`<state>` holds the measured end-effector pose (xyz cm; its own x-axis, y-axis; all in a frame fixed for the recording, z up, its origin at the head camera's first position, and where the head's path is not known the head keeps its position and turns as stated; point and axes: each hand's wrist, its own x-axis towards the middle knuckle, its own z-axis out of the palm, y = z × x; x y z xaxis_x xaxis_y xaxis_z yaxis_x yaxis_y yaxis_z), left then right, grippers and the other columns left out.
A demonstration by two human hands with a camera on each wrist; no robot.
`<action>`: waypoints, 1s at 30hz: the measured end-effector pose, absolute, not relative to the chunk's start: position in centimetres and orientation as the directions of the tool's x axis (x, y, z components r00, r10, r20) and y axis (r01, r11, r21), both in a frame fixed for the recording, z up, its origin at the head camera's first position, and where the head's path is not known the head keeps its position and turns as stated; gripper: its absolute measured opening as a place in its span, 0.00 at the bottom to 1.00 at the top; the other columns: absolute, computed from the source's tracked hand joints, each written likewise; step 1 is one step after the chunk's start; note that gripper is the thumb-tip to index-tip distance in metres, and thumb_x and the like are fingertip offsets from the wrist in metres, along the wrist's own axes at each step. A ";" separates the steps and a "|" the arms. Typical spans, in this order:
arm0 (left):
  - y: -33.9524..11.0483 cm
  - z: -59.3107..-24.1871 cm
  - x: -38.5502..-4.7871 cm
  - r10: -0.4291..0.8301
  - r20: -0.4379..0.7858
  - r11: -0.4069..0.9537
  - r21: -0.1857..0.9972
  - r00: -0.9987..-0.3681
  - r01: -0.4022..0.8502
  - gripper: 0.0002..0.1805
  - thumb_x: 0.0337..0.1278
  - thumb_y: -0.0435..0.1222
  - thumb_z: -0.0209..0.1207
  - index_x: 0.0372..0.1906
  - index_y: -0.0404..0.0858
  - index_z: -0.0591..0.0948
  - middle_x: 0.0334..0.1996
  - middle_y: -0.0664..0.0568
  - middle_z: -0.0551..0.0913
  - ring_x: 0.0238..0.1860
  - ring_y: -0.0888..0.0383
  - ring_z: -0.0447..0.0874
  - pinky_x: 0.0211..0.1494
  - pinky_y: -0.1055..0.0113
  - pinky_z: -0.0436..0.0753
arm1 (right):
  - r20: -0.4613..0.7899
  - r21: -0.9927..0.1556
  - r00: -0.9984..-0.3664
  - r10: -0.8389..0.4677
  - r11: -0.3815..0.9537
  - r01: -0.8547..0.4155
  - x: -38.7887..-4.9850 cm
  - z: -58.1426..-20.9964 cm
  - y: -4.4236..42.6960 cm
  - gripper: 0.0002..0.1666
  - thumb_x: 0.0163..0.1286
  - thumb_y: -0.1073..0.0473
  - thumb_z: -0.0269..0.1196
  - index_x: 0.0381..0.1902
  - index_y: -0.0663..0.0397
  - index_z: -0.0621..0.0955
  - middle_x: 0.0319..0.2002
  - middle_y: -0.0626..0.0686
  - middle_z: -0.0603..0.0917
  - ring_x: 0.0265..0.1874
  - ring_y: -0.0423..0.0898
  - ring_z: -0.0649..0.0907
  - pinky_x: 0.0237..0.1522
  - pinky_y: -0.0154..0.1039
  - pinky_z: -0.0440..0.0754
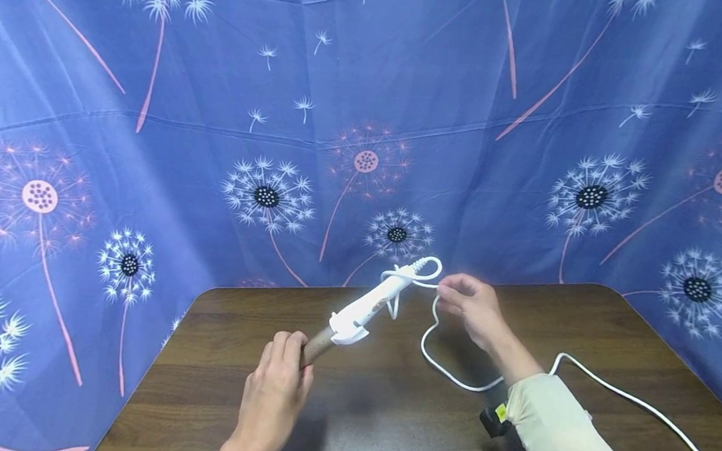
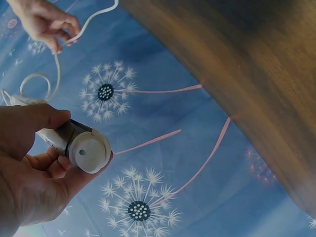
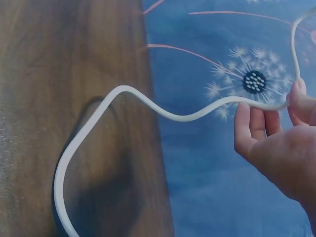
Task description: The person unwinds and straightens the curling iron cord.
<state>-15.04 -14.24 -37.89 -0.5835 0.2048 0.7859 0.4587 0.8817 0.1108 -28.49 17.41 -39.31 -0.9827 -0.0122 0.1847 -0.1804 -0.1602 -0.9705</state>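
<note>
My left hand (image 1: 275,383) grips the brownish barrel of a white-handled hair curling iron (image 1: 369,309), held tilted above the table. Its handle points up and to the right. In the left wrist view, the round white tip (image 2: 90,152) of the iron sticks out between thumb and fingers. A white power cord (image 1: 451,377) leaves the handle's far end, with a loop lying about that end. My right hand (image 1: 479,311) pinches this cord just right of the handle. In the right wrist view, the cord (image 3: 180,117) runs wavily from the thumb and fingertips toward the table.
The brown wooden table (image 1: 191,397) lies below both hands. The cord's remaining length crosses its right side and leaves the frame. Behind the table hangs a blue dandelion-print cloth (image 1: 438,153). A small black device (image 1: 495,421) with a yellow label sits at my right wrist.
</note>
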 end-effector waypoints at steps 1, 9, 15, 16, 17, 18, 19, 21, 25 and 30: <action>-14.2 -38.0 -15.0 0.212 0.784 0.881 0.105 -0.584 0.461 0.26 0.29 0.23 0.74 0.40 0.34 0.76 0.33 0.50 0.74 0.30 0.55 0.77 0.20 0.64 0.80 | 0.183 -0.967 -0.983 -0.003 -0.179 -0.179 -28.5 -39.1 17.7 0.04 0.64 0.71 0.62 0.37 0.67 0.78 0.34 0.48 0.79 0.33 0.44 0.84 0.46 0.45 0.83; -14.4 -39.2 -15.1 0.277 0.768 0.871 0.053 -0.578 0.489 0.26 0.27 0.24 0.74 0.39 0.35 0.75 0.33 0.51 0.74 0.30 0.54 0.77 0.18 0.64 0.79 | 0.191 -0.908 -0.980 0.061 -0.370 -0.200 -28.1 -37.5 19.5 0.07 0.65 0.73 0.60 0.33 0.57 0.81 0.34 0.49 0.80 0.33 0.41 0.84 0.46 0.41 0.83; -14.6 -39.9 -15.2 0.314 0.739 0.876 0.017 -0.596 0.482 0.26 0.28 0.25 0.74 0.40 0.35 0.75 0.33 0.52 0.73 0.29 0.55 0.74 0.17 0.66 0.77 | 0.246 -0.849 -0.958 0.150 -0.444 -0.288 -27.7 -36.0 20.2 0.08 0.64 0.74 0.60 0.31 0.58 0.81 0.33 0.50 0.80 0.31 0.40 0.83 0.46 0.41 0.83; -14.6 -39.9 -15.2 0.319 0.732 0.877 0.013 -0.602 0.481 0.26 0.29 0.25 0.74 0.40 0.35 0.75 0.33 0.52 0.73 0.28 0.56 0.74 0.17 0.66 0.76 | 0.253 -0.836 -0.952 0.171 -0.457 -0.305 -27.6 -35.8 20.3 0.08 0.63 0.75 0.61 0.30 0.59 0.81 0.33 0.50 0.79 0.31 0.40 0.83 0.45 0.42 0.83; -14.7 -40.0 -15.2 0.324 0.726 0.877 0.010 -0.607 0.480 0.26 0.29 0.26 0.74 0.40 0.35 0.75 0.33 0.52 0.73 0.28 0.56 0.73 0.17 0.67 0.76 | 0.260 -0.822 -0.946 0.195 -0.469 -0.322 -27.5 -35.5 20.3 0.07 0.63 0.75 0.61 0.30 0.60 0.81 0.33 0.51 0.79 0.31 0.40 0.83 0.45 0.42 0.83; -14.7 -40.0 -15.2 0.326 0.720 0.878 0.009 -0.612 0.479 0.26 0.29 0.26 0.74 0.40 0.35 0.75 0.33 0.52 0.73 0.28 0.57 0.73 0.17 0.68 0.76 | 0.266 -0.808 -0.939 0.219 -0.480 -0.341 -27.3 -35.2 20.4 0.06 0.62 0.75 0.62 0.30 0.61 0.81 0.32 0.51 0.79 0.31 0.41 0.84 0.45 0.42 0.83; -14.8 -40.1 -15.2 0.330 0.714 0.878 0.009 -0.618 0.479 0.26 0.29 0.26 0.75 0.40 0.35 0.75 0.33 0.52 0.73 0.28 0.57 0.73 0.17 0.68 0.75 | 0.271 -0.795 -0.931 0.243 -0.489 -0.359 -27.2 -34.9 20.4 0.06 0.61 0.75 0.62 0.30 0.62 0.81 0.33 0.51 0.79 0.31 0.41 0.83 0.45 0.42 0.83; -15.0 -40.3 -15.2 0.334 0.710 0.881 -0.003 -0.620 0.473 0.25 0.30 0.27 0.74 0.39 0.36 0.75 0.32 0.52 0.73 0.27 0.57 0.72 0.15 0.68 0.74 | 0.274 -0.766 -0.917 0.291 -0.511 -0.391 -27.0 -34.3 20.5 0.06 0.61 0.76 0.62 0.29 0.63 0.81 0.32 0.52 0.78 0.31 0.42 0.84 0.44 0.42 0.83; -15.4 -40.9 -15.3 0.331 0.704 0.895 -0.024 -0.628 0.445 0.24 0.30 0.27 0.74 0.38 0.36 0.75 0.31 0.52 0.72 0.26 0.56 0.72 0.13 0.68 0.71 | 0.289 -0.705 -0.879 0.380 -0.537 -0.463 -26.6 -33.0 20.7 0.07 0.60 0.78 0.62 0.29 0.64 0.81 0.31 0.54 0.80 0.31 0.43 0.84 0.42 0.43 0.83; -16.0 -41.3 -15.4 0.295 0.650 0.919 0.008 -0.700 0.395 0.26 0.29 0.26 0.75 0.39 0.34 0.75 0.31 0.51 0.73 0.25 0.57 0.70 0.13 0.72 0.68 | 0.334 -0.636 -0.838 0.433 -0.553 -0.539 -25.8 -31.6 20.9 0.06 0.57 0.80 0.62 0.29 0.69 0.81 0.30 0.57 0.79 0.31 0.45 0.83 0.41 0.44 0.84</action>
<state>-15.39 -16.02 -41.32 -0.7001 0.2952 0.6501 0.3947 0.9188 0.0078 -25.80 20.92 -31.65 -0.8375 0.4326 0.3338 -0.5389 -0.5525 -0.6359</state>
